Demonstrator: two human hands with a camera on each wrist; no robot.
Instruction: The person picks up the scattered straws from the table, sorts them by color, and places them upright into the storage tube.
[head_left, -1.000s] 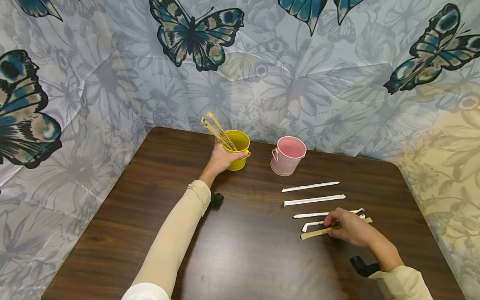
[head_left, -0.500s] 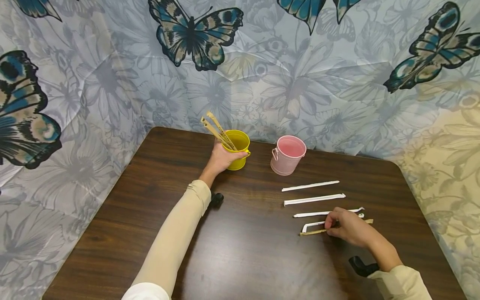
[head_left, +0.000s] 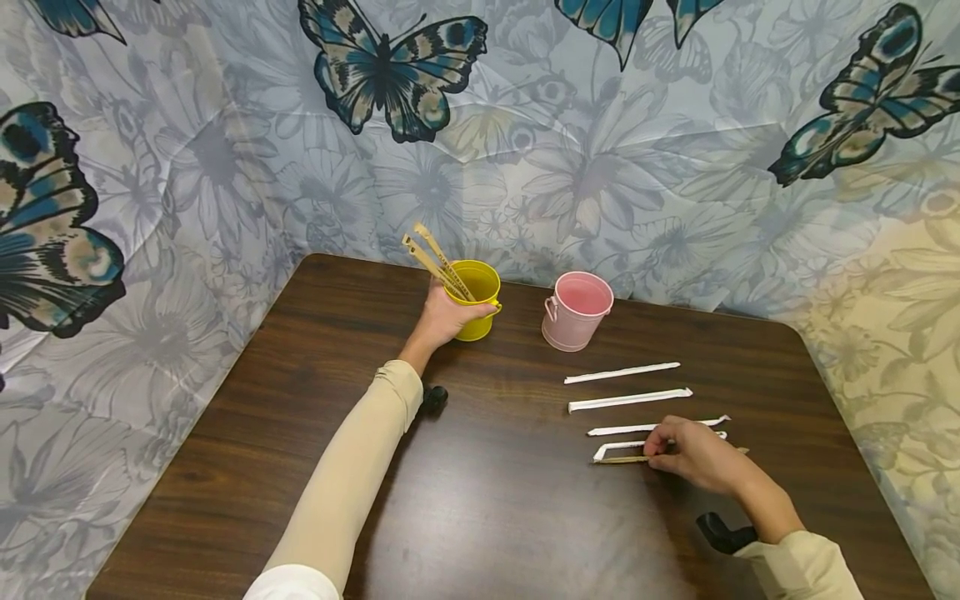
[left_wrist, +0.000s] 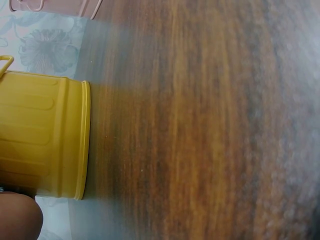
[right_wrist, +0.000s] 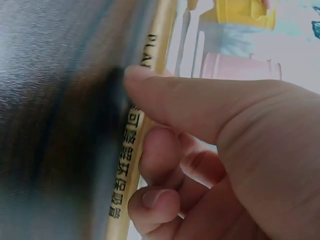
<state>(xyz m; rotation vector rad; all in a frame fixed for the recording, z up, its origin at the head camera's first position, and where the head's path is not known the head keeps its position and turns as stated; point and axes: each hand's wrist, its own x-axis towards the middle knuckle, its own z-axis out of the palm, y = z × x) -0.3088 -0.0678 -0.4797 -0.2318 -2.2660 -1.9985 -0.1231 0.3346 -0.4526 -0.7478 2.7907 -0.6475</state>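
Observation:
My left hand (head_left: 444,320) grips the side of a small yellow bucket (head_left: 474,330), thumb lying across its front by the handle. Two tan paper-wrapped straws (head_left: 435,257) lean inside that bucket. In the left wrist view the yellow bucket (left_wrist: 40,135) shows its ribbed wall and base, with a bit of finger at the corner. My right hand (head_left: 699,455) pinches another tan wrapped straw (head_left: 617,460) by its middle. The right wrist view shows dark printing along this straw (right_wrist: 131,150), between thumb and fingers. A white wrapped straw (head_left: 622,446) with a bent end lies right beside it.
Behind, on the dark wooden table (head_left: 510,500), stands a pink bucket (head_left: 573,321). Three more white wrapped straws lie in a column in front of it, among them the middle one (head_left: 630,401). A butterfly-print cloth (head_left: 622,183) hangs along the table's back edge.
The tan straw in my right hand has turned edge-on and shifted slightly left and away, up against the bent white straw, which has slid left at its near end. My left hand stays put.

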